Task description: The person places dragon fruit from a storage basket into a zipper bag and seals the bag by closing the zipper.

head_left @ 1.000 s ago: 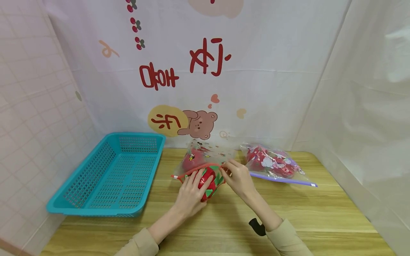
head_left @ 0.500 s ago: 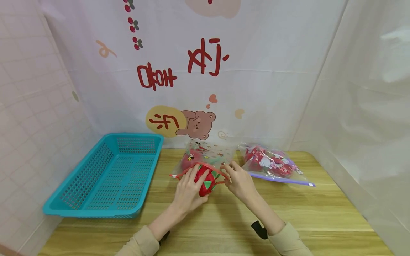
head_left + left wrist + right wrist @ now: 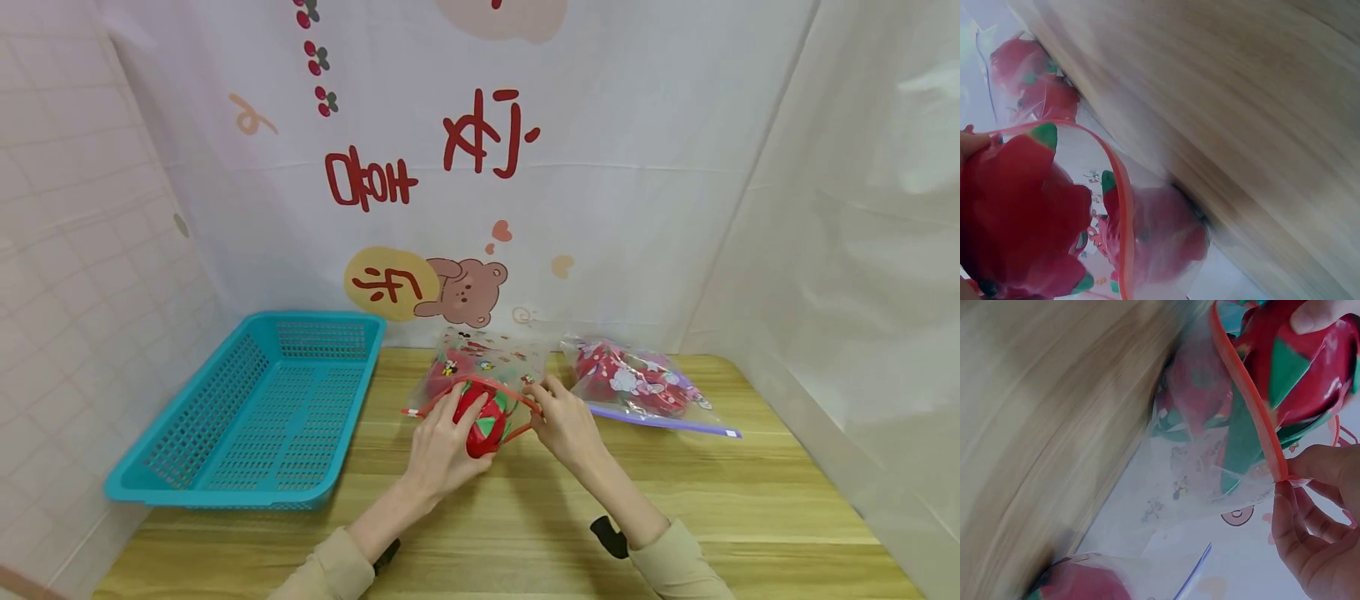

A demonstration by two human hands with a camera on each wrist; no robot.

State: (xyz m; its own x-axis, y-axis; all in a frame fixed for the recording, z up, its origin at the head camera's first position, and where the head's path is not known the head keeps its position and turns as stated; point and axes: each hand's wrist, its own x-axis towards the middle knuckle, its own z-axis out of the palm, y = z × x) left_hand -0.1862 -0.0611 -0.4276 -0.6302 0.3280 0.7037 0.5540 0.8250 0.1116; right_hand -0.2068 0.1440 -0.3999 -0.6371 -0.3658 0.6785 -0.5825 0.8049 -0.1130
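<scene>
At the mouth of a clear zip bag (image 3: 491, 350) with a red zip edge, my left hand (image 3: 442, 446) grips a red dragon fruit (image 3: 482, 425) with green-tipped scales. In the left wrist view this dragon fruit (image 3: 1022, 219) sits partly within the opening. My right hand (image 3: 566, 421) pinches the red zip edge at its right end; the right wrist view shows thumb and fingers on the red strip (image 3: 1257, 412). Another dragon fruit (image 3: 1166, 231) lies deeper inside the same bag. The bag's mouth gapes around the held fruit.
A teal plastic basket (image 3: 348, 400) stands on the left of the wooden table (image 3: 675, 500). To the right lies a second zip bag (image 3: 637, 379) with a purple zip edge, holding dragon fruits. A printed white cloth (image 3: 615, 167) hangs behind.
The held dragon fruit has shifted slightly away from me, toward the bag. My right hand has moved slightly right, and the bag's red mouth has spread wider.
</scene>
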